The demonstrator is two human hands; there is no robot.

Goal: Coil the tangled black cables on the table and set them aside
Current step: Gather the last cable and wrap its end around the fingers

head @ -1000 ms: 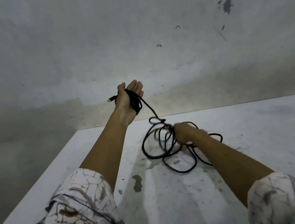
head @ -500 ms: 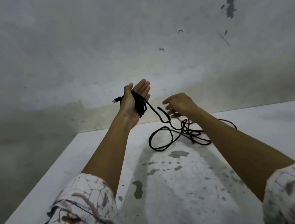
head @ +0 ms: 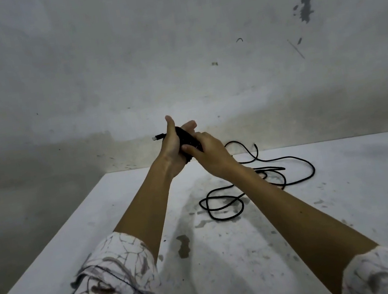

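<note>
We see loose cable (head: 258, 182) lying on the tabletop (head: 350, 197) near its far edge, a wall (head: 121, 56) behind.

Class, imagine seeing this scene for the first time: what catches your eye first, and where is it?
The two hands meet raised mid-frame: the left hand has black cable wound round its palm, and the right hand presses on that bundle. To the right, loose cable loops sprawl on the stained white table.

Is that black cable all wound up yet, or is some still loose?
Partly wound. Some wraps circle the left hand, but the black cable lies in loose loops on the table.
</note>
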